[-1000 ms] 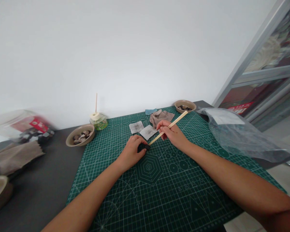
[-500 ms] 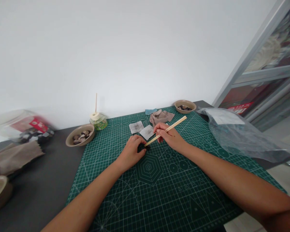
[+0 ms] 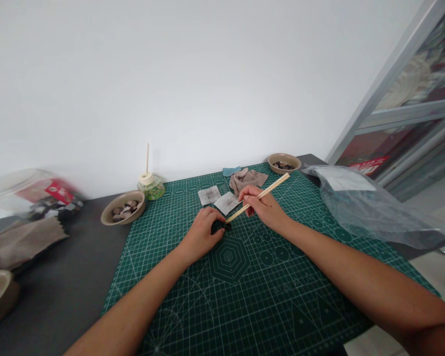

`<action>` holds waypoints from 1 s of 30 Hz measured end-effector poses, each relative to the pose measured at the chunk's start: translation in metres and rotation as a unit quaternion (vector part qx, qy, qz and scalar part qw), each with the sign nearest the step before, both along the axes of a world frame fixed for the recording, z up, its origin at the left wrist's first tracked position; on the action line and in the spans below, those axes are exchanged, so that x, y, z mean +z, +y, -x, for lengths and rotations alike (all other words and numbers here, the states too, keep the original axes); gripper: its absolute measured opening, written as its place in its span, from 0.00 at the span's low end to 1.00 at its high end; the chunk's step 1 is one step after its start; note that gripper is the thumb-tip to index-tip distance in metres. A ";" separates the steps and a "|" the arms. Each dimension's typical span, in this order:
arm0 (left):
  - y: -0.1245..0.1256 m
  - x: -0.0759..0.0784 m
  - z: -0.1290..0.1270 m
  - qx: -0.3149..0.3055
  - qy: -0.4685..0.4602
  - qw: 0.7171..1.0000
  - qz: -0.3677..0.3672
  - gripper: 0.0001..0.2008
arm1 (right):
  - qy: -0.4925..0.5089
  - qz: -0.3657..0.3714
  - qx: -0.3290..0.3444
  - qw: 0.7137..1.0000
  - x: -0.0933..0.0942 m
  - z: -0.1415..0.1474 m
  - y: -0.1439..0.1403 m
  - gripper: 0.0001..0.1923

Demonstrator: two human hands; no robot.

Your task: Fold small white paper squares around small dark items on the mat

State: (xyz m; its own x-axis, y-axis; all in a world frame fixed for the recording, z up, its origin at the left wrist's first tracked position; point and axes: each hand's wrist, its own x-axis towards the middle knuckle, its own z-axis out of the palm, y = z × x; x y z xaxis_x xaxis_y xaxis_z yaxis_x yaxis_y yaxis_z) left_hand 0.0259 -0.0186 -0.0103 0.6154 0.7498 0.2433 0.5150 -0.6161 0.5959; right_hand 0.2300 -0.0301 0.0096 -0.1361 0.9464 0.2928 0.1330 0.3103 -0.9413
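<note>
**Both hands gripping at the mat's middle**

Your right hand [image 3: 264, 207] is closed around one wooden stick [image 3: 258, 197], whose lower tip touches the small dark piece [image 3: 221, 227] that your left hand [image 3: 203, 235] pins with curled fingers against the green cutting mat [image 3: 252, 296]. Just beyond the stick's tip lie two grey-smudged paper squares [image 3: 218, 199], with one crumpled beige cloth [image 3: 246, 179] behind your right hand. Two tan bowls of dark pieces stand farther off: one [image 3: 123, 207] beyond your left hand, one [image 3: 284, 162] past the stick's upper end. One clear plastic bag [image 3: 371, 207] lies to the right of your right arm.
</note>
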 end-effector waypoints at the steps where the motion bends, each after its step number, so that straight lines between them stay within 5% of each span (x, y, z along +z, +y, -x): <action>1: 0.000 0.000 0.000 0.000 -0.001 1.000 0.000 0.11 | 0.003 -0.002 -0.008 1.000 0.000 -0.001 0.000 0.06; 30: -0.001 0.001 0.000 0.004 -0.007 1.000 -0.001 0.09 | -0.018 -0.008 -0.028 0.999 0.001 -0.005 0.002 0.07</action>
